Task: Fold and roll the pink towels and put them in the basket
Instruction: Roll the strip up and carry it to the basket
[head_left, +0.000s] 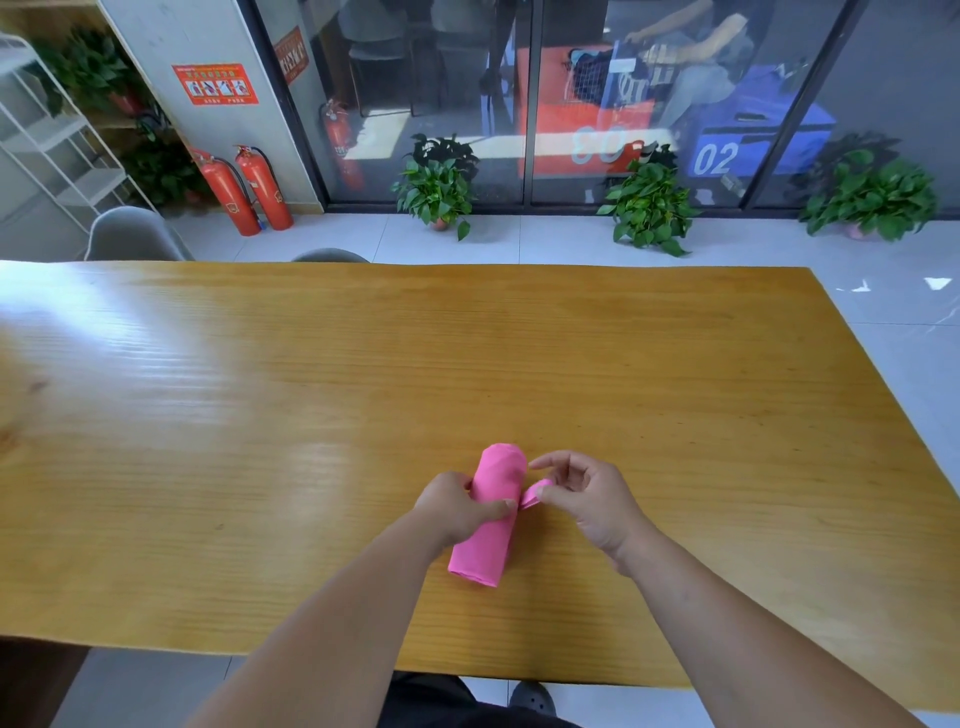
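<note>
A pink towel (491, 519), rolled into a cylinder, lies on the wooden table (260, 389) near its front edge, running away from me. My left hand (460, 506) grips the roll at its middle, thumb across the top. My right hand (587, 501) pinches a loose pink corner flap sticking out of the roll's right side. No basket is in view.
Two grey chairs (132, 234) stand behind the table's far edge at the left. Beyond are red fire extinguishers (244, 189), potted plants (439, 187) on the tiled floor, a white shelf at the far left and glass doors.
</note>
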